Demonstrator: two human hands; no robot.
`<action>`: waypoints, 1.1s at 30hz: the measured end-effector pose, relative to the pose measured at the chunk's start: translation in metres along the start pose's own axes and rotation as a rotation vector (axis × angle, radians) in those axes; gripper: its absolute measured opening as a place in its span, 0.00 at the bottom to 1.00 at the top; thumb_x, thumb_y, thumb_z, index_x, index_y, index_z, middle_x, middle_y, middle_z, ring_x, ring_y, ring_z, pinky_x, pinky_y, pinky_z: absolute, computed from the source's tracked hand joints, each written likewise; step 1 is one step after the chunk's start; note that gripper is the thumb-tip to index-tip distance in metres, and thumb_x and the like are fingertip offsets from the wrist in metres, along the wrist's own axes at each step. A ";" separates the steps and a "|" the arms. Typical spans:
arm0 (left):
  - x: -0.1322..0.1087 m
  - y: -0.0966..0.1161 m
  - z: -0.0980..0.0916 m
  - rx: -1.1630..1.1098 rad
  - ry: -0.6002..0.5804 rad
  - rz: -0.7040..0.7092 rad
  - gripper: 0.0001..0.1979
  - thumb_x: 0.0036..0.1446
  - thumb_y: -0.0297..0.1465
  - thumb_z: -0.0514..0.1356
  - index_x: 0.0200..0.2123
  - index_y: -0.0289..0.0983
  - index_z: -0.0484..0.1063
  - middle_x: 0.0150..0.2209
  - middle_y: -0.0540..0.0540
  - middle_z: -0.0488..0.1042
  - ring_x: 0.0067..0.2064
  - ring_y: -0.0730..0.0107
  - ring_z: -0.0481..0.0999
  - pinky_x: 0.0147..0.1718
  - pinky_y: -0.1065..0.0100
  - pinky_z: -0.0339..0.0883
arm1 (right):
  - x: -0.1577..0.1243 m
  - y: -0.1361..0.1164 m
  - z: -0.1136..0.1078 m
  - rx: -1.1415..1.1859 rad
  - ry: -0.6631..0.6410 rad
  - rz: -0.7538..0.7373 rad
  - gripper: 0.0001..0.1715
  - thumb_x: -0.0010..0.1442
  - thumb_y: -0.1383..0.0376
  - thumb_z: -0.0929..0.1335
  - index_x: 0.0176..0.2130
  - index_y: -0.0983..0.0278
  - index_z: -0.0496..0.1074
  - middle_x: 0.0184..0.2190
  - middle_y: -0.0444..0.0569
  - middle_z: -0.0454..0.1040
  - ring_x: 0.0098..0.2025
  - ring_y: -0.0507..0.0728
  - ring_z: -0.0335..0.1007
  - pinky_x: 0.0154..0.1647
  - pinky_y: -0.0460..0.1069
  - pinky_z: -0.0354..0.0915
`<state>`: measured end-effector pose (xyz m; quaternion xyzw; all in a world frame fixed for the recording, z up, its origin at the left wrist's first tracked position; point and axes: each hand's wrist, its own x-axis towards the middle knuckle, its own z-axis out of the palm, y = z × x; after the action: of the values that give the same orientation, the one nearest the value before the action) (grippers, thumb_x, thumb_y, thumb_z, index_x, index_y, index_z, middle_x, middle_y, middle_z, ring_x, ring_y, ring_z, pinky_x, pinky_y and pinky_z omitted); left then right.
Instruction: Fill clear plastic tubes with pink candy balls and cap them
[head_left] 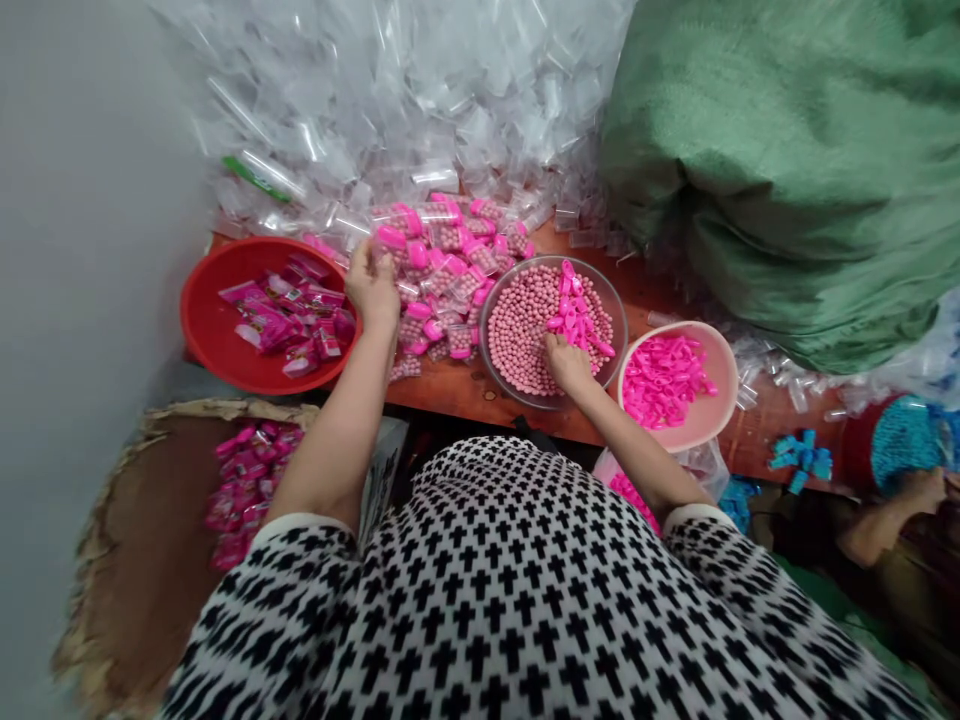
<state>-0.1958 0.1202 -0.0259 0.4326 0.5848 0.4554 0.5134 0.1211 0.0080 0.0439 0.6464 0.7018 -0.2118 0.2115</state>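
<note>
My left hand (pixel 375 288) is raised at the left edge of a pile of bead-filled clear tubes with pink caps (pixel 450 262). Its fingers are curled together; blur hides what is between them, though a clear tube (pixel 349 226) shows just beyond the fingertips. Down in a clear bowl (pixel 618 300) of small pink beads (pixel 520 322), my right hand (pixel 568 362) has its fingers bent into the beads, tips hidden. Bright pink plastic caps (pixel 574 308) lie on the beads right above that hand.
A red basin (pixel 201 335) of pink packets stands left, a pink bowl (pixel 716 415) of pink pieces right. Empty clear tubes (pixel 420 80) heap up behind. A green sack (pixel 757 130) bulges at back right. Another person's hand (pixel 919 492) is beside blue beads (pixel 906 440).
</note>
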 end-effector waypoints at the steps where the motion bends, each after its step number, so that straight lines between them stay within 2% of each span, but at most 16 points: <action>1: -0.005 0.002 0.000 0.005 0.138 0.085 0.26 0.54 0.48 0.60 0.56 0.50 0.65 0.59 0.53 0.68 0.70 0.57 0.45 0.60 0.53 0.56 | 0.000 0.000 0.002 0.002 0.000 0.012 0.23 0.66 0.70 0.57 0.59 0.68 0.63 0.52 0.66 0.69 0.45 0.64 0.74 0.45 0.57 0.68; 2: -0.012 0.006 0.002 0.016 0.258 0.166 0.28 0.53 0.46 0.63 0.57 0.50 0.65 0.61 0.54 0.66 0.71 0.56 0.40 0.63 0.52 0.53 | 0.001 0.001 0.003 0.015 0.004 0.020 0.22 0.66 0.69 0.58 0.58 0.68 0.64 0.52 0.65 0.70 0.46 0.64 0.73 0.45 0.56 0.68; 3: -0.022 0.011 0.006 0.024 0.315 0.221 0.29 0.53 0.45 0.64 0.58 0.49 0.65 0.62 0.53 0.64 0.72 0.57 0.36 0.65 0.52 0.48 | 0.002 0.003 0.005 0.036 0.008 0.020 0.21 0.65 0.68 0.59 0.56 0.67 0.65 0.52 0.64 0.71 0.47 0.64 0.73 0.45 0.56 0.67; 4: -0.034 0.016 0.014 0.036 0.287 0.253 0.29 0.54 0.44 0.63 0.59 0.48 0.65 0.63 0.53 0.62 0.72 0.58 0.33 0.66 0.52 0.44 | 0.003 0.006 0.005 0.060 0.007 0.013 0.19 0.64 0.66 0.62 0.54 0.67 0.68 0.51 0.62 0.72 0.47 0.64 0.72 0.45 0.55 0.67; 6: -0.060 0.027 0.038 0.052 0.102 0.273 0.28 0.59 0.42 0.59 0.61 0.45 0.63 0.64 0.49 0.62 0.72 0.61 0.35 0.67 0.53 0.40 | 0.008 0.012 0.003 0.102 -0.003 -0.007 0.16 0.62 0.63 0.65 0.48 0.66 0.73 0.46 0.59 0.75 0.46 0.63 0.73 0.44 0.54 0.67; 8: -0.084 0.032 0.071 0.157 -0.147 0.258 0.24 0.59 0.40 0.59 0.58 0.40 0.68 0.61 0.43 0.66 0.68 0.57 0.52 0.67 0.54 0.42 | 0.016 0.017 -0.004 0.141 -0.040 -0.032 0.13 0.58 0.63 0.68 0.42 0.66 0.76 0.40 0.56 0.77 0.42 0.61 0.73 0.42 0.52 0.67; 10: -0.103 0.031 0.106 0.186 -0.314 0.241 0.20 0.52 0.35 0.65 0.49 0.37 0.75 0.52 0.41 0.74 0.59 0.54 0.68 0.63 0.54 0.53 | 0.023 0.020 -0.015 0.188 -0.122 -0.054 0.10 0.54 0.63 0.71 0.37 0.66 0.77 0.34 0.53 0.78 0.37 0.58 0.73 0.37 0.49 0.67; 13: -0.116 0.024 0.148 0.273 -0.569 0.136 0.26 0.44 0.29 0.68 0.50 0.36 0.74 0.53 0.39 0.75 0.56 0.51 0.71 0.60 0.54 0.58 | 0.031 0.024 -0.035 0.284 -0.276 -0.109 0.07 0.48 0.65 0.74 0.30 0.67 0.77 0.25 0.47 0.75 0.28 0.53 0.69 0.31 0.46 0.64; 15: -0.117 0.021 0.164 0.246 -0.684 0.091 0.27 0.43 0.29 0.68 0.51 0.37 0.73 0.47 0.41 0.78 0.51 0.53 0.75 0.55 0.57 0.63 | 0.031 0.030 -0.046 0.416 -0.333 -0.152 0.08 0.46 0.65 0.75 0.27 0.68 0.75 0.20 0.45 0.72 0.24 0.52 0.67 0.28 0.45 0.63; 17: -0.118 0.021 0.172 0.173 -0.734 0.072 0.26 0.44 0.30 0.68 0.50 0.38 0.74 0.39 0.45 0.79 0.45 0.57 0.78 0.50 0.60 0.67 | 0.027 0.039 -0.053 0.618 -0.328 -0.175 0.13 0.46 0.61 0.76 0.26 0.68 0.74 0.19 0.44 0.71 0.22 0.50 0.66 0.25 0.45 0.63; 20: -0.121 0.022 0.175 0.091 -0.646 0.058 0.23 0.44 0.33 0.69 0.46 0.37 0.76 0.39 0.46 0.79 0.42 0.59 0.77 0.48 0.61 0.68 | 0.016 0.059 -0.053 0.910 -0.188 -0.182 0.20 0.50 0.53 0.74 0.29 0.68 0.73 0.20 0.44 0.72 0.22 0.50 0.67 0.26 0.45 0.64; 22: -0.127 0.023 0.177 0.012 -0.558 -0.007 0.22 0.43 0.36 0.69 0.43 0.35 0.76 0.40 0.44 0.78 0.40 0.60 0.77 0.46 0.60 0.69 | 0.006 0.074 -0.046 0.905 -0.062 -0.172 0.19 0.55 0.53 0.71 0.32 0.68 0.73 0.22 0.45 0.73 0.24 0.51 0.69 0.29 0.46 0.66; 26: -0.142 0.021 0.183 -0.305 -0.437 -0.220 0.23 0.41 0.39 0.71 0.39 0.34 0.74 0.38 0.45 0.77 0.37 0.64 0.77 0.41 0.60 0.74 | -0.012 0.089 -0.018 0.363 -0.016 -0.099 0.09 0.59 0.63 0.69 0.37 0.68 0.75 0.33 0.53 0.79 0.38 0.58 0.75 0.42 0.49 0.67; 28: -0.149 0.023 0.186 -0.421 -0.394 -0.288 0.24 0.39 0.40 0.72 0.38 0.34 0.73 0.36 0.46 0.77 0.37 0.66 0.78 0.40 0.62 0.75 | -0.017 0.085 -0.002 0.145 0.005 -0.051 0.13 0.61 0.63 0.67 0.44 0.67 0.74 0.43 0.58 0.78 0.45 0.62 0.75 0.44 0.52 0.67; 30: -0.154 0.026 0.188 -0.489 -0.356 -0.339 0.25 0.37 0.40 0.73 0.38 0.35 0.72 0.34 0.48 0.76 0.35 0.69 0.78 0.37 0.65 0.76 | -0.018 0.076 0.010 0.044 0.050 -0.033 0.21 0.62 0.61 0.66 0.52 0.68 0.69 0.49 0.61 0.75 0.47 0.65 0.74 0.44 0.54 0.67; 33: -0.158 0.034 0.188 -0.549 -0.312 -0.372 0.26 0.37 0.38 0.74 0.40 0.35 0.72 0.34 0.49 0.76 0.35 0.71 0.79 0.36 0.68 0.77 | -0.014 0.067 0.019 0.005 0.079 -0.074 0.24 0.63 0.61 0.65 0.56 0.68 0.65 0.48 0.60 0.76 0.48 0.65 0.73 0.45 0.54 0.68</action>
<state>0.0084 -0.0102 0.0289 0.2293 0.4241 0.4226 0.7674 0.1891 -0.0088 0.0347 0.6283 0.7326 -0.1956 0.1741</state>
